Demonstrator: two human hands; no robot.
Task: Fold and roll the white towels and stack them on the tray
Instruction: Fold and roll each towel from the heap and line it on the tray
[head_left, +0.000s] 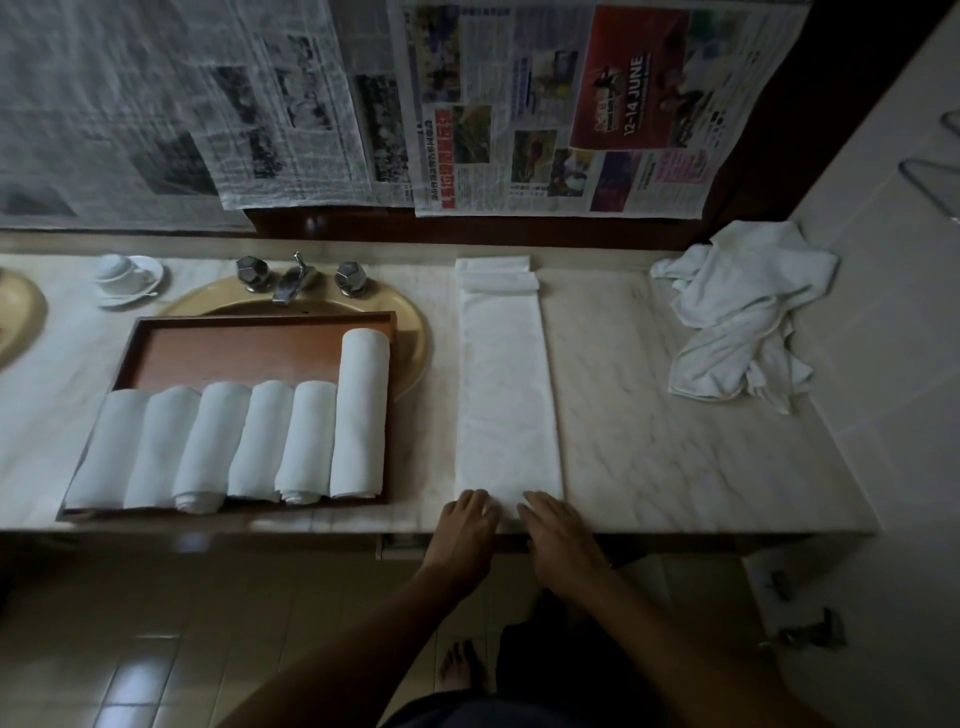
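Six rolled towels (228, 441) on the tray (249, 343), one folded strip awaiting rolling.
Right of the tray, the long folded towel (506, 389) lies on the marble counter (675, 426); left hand (465, 525) and right hand (558, 535) press its near end, fingers flat; unfolded towels (743, 312) heaped far right.

white towels (508, 395), reddish-brown tray (234, 353), veined marble counter (675, 415)

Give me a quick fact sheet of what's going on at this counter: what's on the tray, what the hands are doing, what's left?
tray: wooden, resting over the sink
rolled towels: six white rolls side by side on the tray, the rightmost longer
long folded towel: flat strip on the marble counter, far end folded over
left hand: fingers on the strip's near end
right hand: fingers on the same end
towel pile: crumpled, unfolded, at the right
cup and saucer: left of the taps
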